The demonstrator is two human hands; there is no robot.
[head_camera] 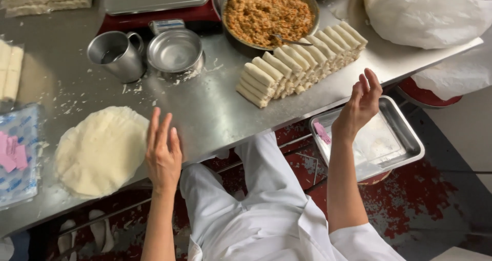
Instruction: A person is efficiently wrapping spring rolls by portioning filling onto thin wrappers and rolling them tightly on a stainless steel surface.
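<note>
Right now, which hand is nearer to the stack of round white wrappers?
Left. The left hand hovers open just beside the right edge of the stack of round white wrappers; the right hand is far across the steel table, by the metal tray.

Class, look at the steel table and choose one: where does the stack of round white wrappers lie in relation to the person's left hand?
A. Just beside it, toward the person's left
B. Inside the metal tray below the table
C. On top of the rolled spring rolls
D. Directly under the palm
A: the stack of round wrappers lies flat on the table just outside the open left hand, not beneath it.
</note>
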